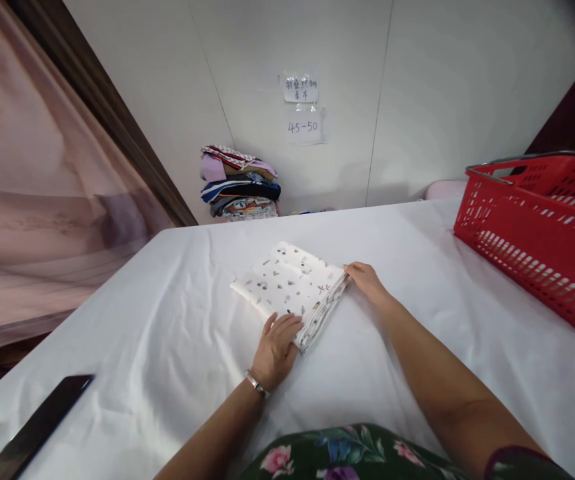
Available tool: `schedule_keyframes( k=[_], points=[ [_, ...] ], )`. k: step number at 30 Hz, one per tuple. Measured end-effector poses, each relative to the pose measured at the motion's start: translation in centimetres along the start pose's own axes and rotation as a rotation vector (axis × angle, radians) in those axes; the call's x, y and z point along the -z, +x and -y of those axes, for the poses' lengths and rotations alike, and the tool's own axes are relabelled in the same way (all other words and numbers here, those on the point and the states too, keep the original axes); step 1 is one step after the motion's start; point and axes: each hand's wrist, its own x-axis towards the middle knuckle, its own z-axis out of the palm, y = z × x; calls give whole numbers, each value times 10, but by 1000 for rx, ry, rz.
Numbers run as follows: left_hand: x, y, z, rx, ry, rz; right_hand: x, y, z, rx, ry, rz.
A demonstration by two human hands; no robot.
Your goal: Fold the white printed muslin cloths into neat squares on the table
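A white cloth (287,277) with small scattered prints lies folded into a thick, layered square on the white-covered table. Its stacked edges show along the near right side. My left hand (277,347), with a silver band at the wrist, rests on the cloth's near corner, fingers stretched out over the top layer. At the right corner, my right hand (367,281) has its fingertips closed on the layered edge; its thumb is mostly hidden.
A red plastic basket (532,247) stands at the right on the white table cover (177,320). Beyond the far edge is a pile of folded fabrics (240,183). A dark flat object (42,427) lies front left, beside a pink curtain (42,167). Handwritten paper signs (305,125) hang on the wall.
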Motion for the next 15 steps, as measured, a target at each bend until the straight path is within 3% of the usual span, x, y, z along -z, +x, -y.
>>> schedule_keyframes(
  k=[10, 15],
  points=[
    [-5, -3, 3, -13, 33, -26, 0, -3, 9, -5, 45, 9],
    [-7, -5, 5, -27, 26, -51, 3, -3, 12, -97, 56, 74]
  ],
)
